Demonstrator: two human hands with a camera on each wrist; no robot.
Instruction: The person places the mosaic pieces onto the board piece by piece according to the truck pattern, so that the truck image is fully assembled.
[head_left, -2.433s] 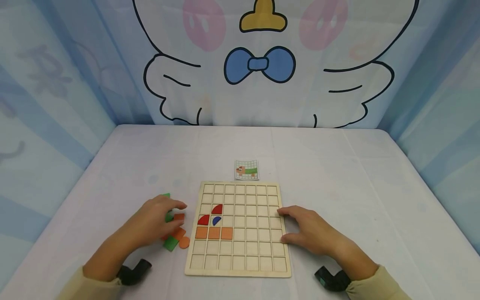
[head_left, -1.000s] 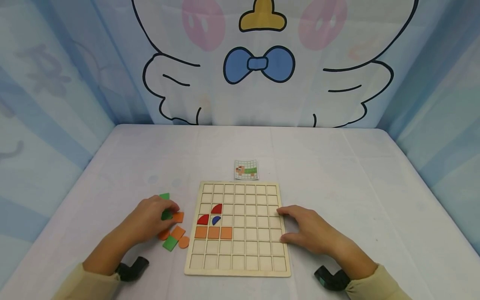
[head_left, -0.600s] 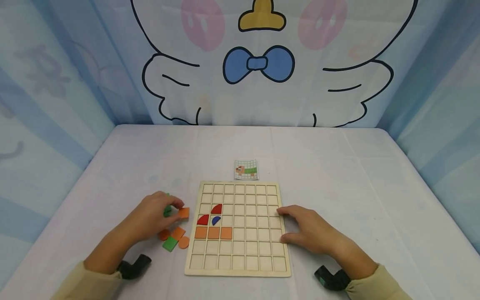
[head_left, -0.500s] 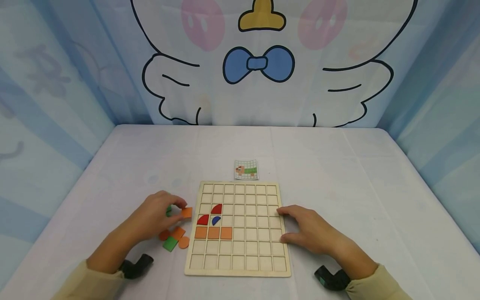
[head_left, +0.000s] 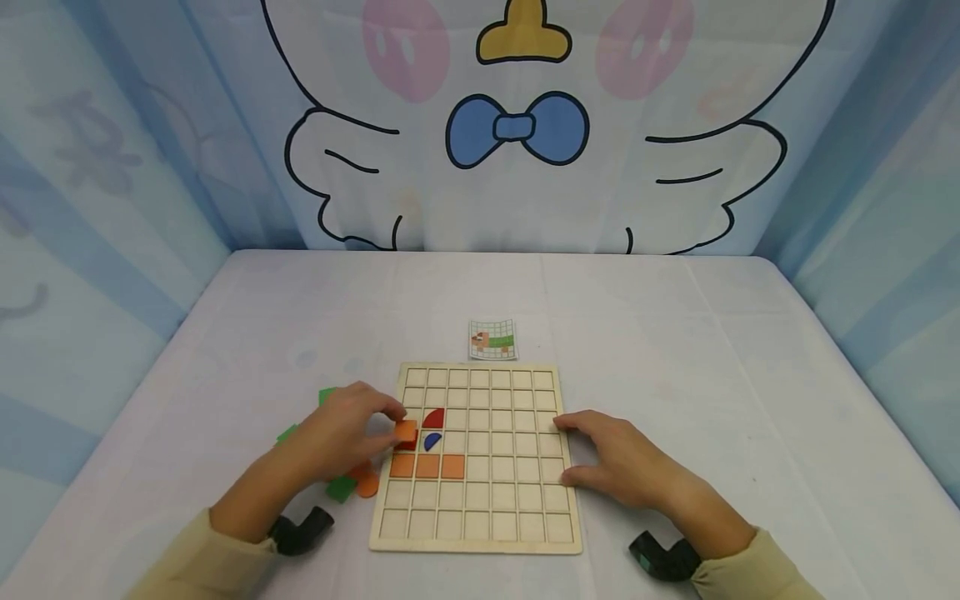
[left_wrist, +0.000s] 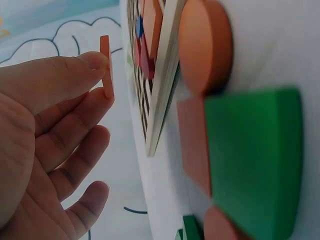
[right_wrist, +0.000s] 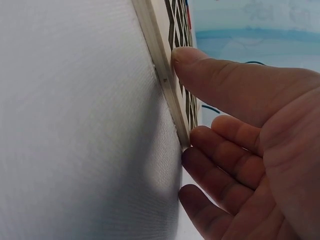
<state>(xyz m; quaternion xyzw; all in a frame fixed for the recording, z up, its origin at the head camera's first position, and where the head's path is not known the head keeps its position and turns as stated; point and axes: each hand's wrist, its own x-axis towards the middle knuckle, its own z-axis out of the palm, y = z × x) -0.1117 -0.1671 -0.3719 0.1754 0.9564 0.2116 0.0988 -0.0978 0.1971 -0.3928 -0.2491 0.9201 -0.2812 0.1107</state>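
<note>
Between thumb and index finger, my left hand (head_left: 341, 437) pinches an orange square tile (head_left: 406, 431), held over the left side of the wooden grid board (head_left: 510, 471). The tile partly covers a red quarter-circle piece (head_left: 409, 446). In the left wrist view, the tile (left_wrist: 105, 45) stands on edge in the pinch while the other fingers spread loosely. Another red quarter circle (head_left: 434, 418), a blue half circle (head_left: 432, 442) and a row of orange squares (head_left: 427, 467) lie in cells. My right hand (head_left: 626, 458) touches the board's right edge with thumb and fingers.
Left of the board lie loose pieces, partly hidden by the left hand: a green piece (head_left: 326, 395), a green square (head_left: 341, 489) and an orange disc (head_left: 366, 483) among them. Behind the board is a small pattern card (head_left: 492, 342). A printed curtain stands behind the white-covered table.
My left hand has taken an orange square from the loose pieces and carried it right, over the board's left edge. My right hand has stayed at the board's right edge.
</note>
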